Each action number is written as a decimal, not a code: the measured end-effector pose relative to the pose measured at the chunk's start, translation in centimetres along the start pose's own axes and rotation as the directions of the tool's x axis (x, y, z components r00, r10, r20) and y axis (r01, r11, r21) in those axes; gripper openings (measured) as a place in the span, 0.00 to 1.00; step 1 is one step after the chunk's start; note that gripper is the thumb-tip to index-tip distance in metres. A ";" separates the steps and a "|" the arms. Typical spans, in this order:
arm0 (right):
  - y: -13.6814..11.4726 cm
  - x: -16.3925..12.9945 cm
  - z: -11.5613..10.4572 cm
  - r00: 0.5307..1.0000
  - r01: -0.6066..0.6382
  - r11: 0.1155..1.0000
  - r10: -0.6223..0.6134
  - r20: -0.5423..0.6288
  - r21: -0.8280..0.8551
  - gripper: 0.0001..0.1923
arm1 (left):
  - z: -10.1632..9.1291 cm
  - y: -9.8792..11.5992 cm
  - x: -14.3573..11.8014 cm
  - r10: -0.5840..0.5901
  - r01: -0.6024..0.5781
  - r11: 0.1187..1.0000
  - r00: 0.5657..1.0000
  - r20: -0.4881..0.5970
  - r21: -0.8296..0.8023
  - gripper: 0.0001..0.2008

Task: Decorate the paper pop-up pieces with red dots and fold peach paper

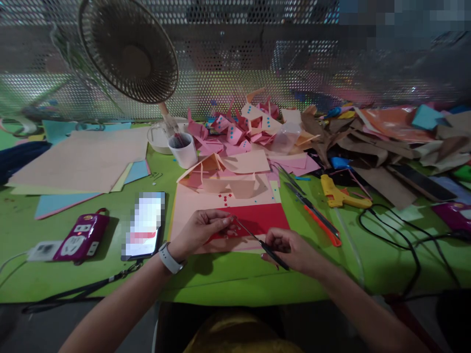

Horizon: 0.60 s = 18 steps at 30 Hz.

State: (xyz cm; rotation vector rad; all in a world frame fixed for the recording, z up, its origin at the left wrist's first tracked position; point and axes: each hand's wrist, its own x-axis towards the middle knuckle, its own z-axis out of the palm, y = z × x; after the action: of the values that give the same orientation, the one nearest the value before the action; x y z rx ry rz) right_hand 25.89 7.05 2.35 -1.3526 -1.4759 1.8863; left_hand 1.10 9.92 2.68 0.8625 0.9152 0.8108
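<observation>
My right hand is closed around a slim black-handled tool with a thin metal shaft, which slants up and left. Its tip reaches the fingertips of my left hand, pinched together over a red sheet of paper. What they pinch is too small to make out, though a bit of red shows there. Several tiny red paper squares lie on the peach paper just beyond. A folded peach paper piece stands behind them.
Right of the paper lie an orange-black cutter knife and a yellow glue gun with cables. Leftward are a phone, a purple device and paper sheets. A white cup, a fan and pink folded papers stand behind.
</observation>
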 end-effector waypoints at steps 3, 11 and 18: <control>0.1 0.0 -0.1 1.000 0.001 1.000 -0.001 0.004 -0.006 0.27 | -0.1 -0.1 0.0 0.006 -0.006 1.000 1.000 0.005 0.010 0.15; 0.3 0.0 -0.2 1.000 -0.004 1.000 0.004 0.000 -0.002 0.27 | -0.2 -0.3 0.1 0.030 -0.030 0.999 0.999 0.010 0.032 0.14; 0.4 0.1 -0.2 1.000 0.008 0.999 -0.008 -0.014 -0.033 0.26 | -0.2 -0.2 0.1 0.030 -0.030 0.998 1.000 0.001 0.060 0.14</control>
State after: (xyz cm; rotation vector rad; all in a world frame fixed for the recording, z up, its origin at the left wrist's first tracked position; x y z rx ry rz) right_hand 26.10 7.07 1.94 -1.3701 -1.5098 1.8517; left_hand 1.01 9.94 2.38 0.9306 0.9322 0.8123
